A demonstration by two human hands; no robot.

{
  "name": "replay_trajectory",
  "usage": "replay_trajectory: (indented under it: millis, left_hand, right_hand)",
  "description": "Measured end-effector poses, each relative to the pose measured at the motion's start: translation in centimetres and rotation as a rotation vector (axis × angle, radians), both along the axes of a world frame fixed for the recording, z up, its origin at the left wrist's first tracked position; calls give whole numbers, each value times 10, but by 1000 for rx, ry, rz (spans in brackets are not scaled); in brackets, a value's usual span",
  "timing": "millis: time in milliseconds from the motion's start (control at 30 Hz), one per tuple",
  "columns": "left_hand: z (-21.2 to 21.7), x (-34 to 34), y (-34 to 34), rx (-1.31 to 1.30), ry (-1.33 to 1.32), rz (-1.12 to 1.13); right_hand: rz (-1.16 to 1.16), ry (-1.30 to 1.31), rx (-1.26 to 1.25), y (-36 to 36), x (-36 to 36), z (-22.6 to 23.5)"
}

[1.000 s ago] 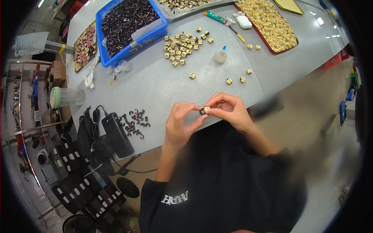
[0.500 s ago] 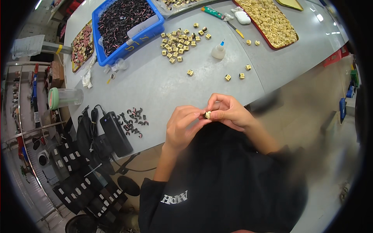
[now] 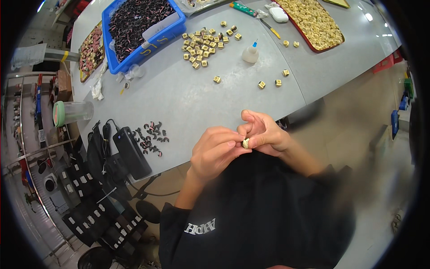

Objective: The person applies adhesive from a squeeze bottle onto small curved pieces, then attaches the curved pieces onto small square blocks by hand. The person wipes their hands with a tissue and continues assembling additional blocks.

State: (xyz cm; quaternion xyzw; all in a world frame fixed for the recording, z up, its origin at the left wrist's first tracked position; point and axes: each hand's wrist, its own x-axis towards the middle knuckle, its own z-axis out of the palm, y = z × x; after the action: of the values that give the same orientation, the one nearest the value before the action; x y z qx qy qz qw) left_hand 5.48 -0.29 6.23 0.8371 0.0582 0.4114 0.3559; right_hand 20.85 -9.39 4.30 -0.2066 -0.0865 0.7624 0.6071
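A small cream and dark piece (image 3: 245, 143) is pinched between the fingertips of my left hand (image 3: 216, 151) and my right hand (image 3: 266, 135), just past the table's near edge. Fingers cover much of it. Both hands are closed, their tips meeting around the piece. On the table beyond them lie a few loose cream and black cube-like pieces (image 3: 261, 84), with a larger cluster of the same cubes (image 3: 204, 48) farther back. A squeeze bottle with a blue needle tip (image 3: 251, 53) stands near the cluster. Left of my hands, small black curved pieces (image 3: 152, 137) lie scattered.
A blue bin (image 3: 152, 50) of black and pink curved pieces stands at the far left. A red-rimmed tray (image 3: 319, 49) of cream pieces lies far right, near a yellow-handled tool (image 3: 275, 33). A black power adapter (image 3: 132, 153) and a clear jar (image 3: 79, 112) sit at the left edge.
Both hands have shifted slightly to the right with the small piece between them. The piece is turned a little, and my right fingers are raised somewhat. The whole view has shifted slightly.
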Motion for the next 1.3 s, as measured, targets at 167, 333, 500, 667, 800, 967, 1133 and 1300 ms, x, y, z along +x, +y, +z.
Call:
replay_trajectory:
  millis: [167,333,500,667,800,967,1133,1300]
  left_hand:
    - [4,0,-2,-84,-14,-38]
    - [4,1,-5,-169,-18,-89]
    - [2,4,-8,-299,-197,-156]
    - [4,3,-10,-347,-165,-147]
    - [4,2,-11,-360,-145,-119]
    - [1,3,-13,-373,-157,-105]
    - [-3,6,-14,-256,-73,-41]
    - [-11,12,-20,-308,-150,14]
  right_hand:
    - [4,45,5,-2,-3,3]
    - [32,72,8,-3,-3,7]
    - [112,65,49,-3,-7,8]
    - [100,46,54,-3,-9,7]
    - [95,32,69,-3,-7,7]
    - [85,50,34,-4,-8,6]
    - [87,34,55,-3,-5,5]
    - [60,47,5,-3,-1,7]
